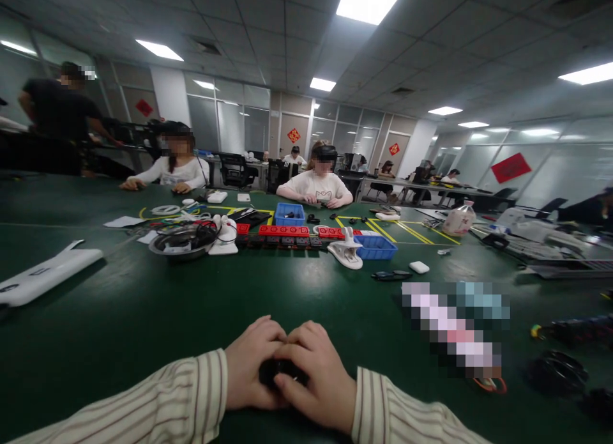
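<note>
Close to me, low in the picture, my left hand (249,367) and my right hand (322,377) meet over the green table (191,329). Between them they hold a small, dark, rounded object (278,371) with a shiny black surface. The fingers of both hands curl around it and hide most of it, so its kind cannot be made out. My fingertips touch or overlap at the top.
Across the table lie a metal bowl with cables (179,247), red block-like parts (285,232), a blue tray (376,247) and a white clamp (347,249). A white device (50,275) is on the left. Co-workers (316,182) sit opposite.
</note>
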A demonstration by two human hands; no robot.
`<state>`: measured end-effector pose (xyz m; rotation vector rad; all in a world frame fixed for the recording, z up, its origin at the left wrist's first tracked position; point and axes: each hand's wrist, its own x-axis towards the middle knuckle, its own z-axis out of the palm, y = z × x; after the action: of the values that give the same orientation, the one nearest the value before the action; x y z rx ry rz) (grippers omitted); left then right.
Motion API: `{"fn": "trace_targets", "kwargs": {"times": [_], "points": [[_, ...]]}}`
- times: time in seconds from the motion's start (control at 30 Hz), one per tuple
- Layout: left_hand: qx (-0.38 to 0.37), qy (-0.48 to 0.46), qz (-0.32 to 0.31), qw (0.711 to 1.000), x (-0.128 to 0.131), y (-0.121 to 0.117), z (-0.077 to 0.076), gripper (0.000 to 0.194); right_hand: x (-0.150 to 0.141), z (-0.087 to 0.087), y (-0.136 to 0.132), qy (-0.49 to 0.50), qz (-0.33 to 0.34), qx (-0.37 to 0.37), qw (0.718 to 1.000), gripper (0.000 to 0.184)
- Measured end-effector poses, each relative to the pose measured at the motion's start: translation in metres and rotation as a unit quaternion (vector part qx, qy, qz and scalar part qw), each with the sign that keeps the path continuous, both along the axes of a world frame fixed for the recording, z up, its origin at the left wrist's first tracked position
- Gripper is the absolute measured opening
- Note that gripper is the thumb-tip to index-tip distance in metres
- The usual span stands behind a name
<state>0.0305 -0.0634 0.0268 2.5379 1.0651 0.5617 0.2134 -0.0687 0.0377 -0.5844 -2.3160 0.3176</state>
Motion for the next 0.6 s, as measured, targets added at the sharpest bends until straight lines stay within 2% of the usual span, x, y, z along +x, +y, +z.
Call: {"fn": "trace_targets", "kwargs": {"times": [0.07, 0.17, 0.3, 0.43, 0.53, 0.6], "points": [[-0.003, -0.005, -0.014, 1.0, -0.002, 0.004, -0.002, 0.038, 0.0, 0.004, -0.001, 0.002, 0.04, 0.015, 0.999, 0.023], [-0.007, -0.014, -0.026, 1.0, -0.005, 0.008, -0.007, 0.032, 0.0, 0.009, -0.001, -0.003, 0.106, 0.043, 0.993, 0.025], [-0.011, -0.023, -0.018, 1.0, -0.006, 0.009, -0.008, 0.057, 0.002, 0.012, 0.002, -0.02, 0.15, 0.074, 0.986, 0.027], [-0.01, -0.03, -0.021, 0.999, -0.008, 0.007, -0.005, 0.074, 0.007, 0.01, 0.005, 0.002, 0.113, 0.051, 0.992, 0.029], [0.011, -0.04, 0.0, 0.999, -0.009, 0.003, -0.004, 0.084, 0.009, 0.005, 0.009, 0.042, 0.063, -0.026, 0.997, 0.041], [0.016, -0.034, 0.009, 0.999, -0.007, 0.001, -0.005, 0.081, 0.009, 0.0, 0.012, 0.069, 0.018, -0.066, 0.995, 0.048]]}}
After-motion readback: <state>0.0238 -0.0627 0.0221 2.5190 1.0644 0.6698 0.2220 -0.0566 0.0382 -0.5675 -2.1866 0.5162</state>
